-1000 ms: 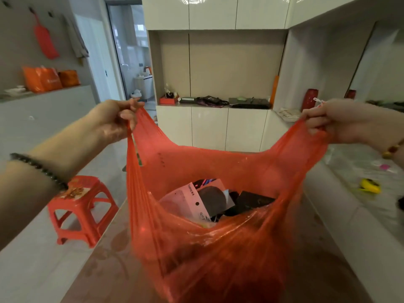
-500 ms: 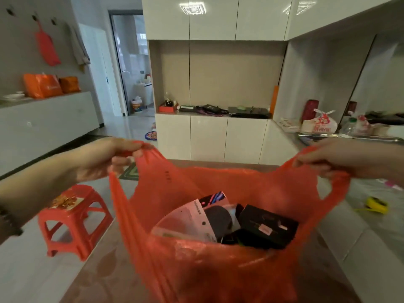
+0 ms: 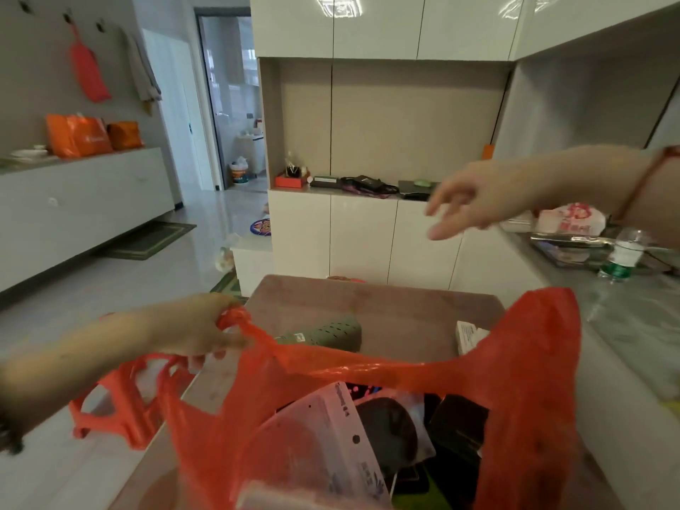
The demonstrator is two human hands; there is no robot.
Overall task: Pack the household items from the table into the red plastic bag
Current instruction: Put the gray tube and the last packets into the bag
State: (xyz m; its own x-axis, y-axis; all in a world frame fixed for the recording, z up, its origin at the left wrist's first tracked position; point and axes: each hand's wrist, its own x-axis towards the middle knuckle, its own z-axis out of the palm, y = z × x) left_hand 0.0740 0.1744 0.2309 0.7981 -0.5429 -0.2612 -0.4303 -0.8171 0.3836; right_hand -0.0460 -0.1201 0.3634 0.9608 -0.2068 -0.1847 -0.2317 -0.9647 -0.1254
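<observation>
Red bag [image 3: 515, 380] sat on the table [image 3: 404, 311], mouth wide open with boxes inside. Left hand [image 3: 195, 325] pinched one handle tight at the table's left edge. Right hand [image 3: 467, 200] hung high in free air, fingers spread, holding nothing. Green shoe [image 3: 323, 331] and white box [image 3: 469, 334] lay behind the bag.

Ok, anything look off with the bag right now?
Only the left hand holds a handle of the red bag; the right hand is open above, so the right side stands loose.
</observation>
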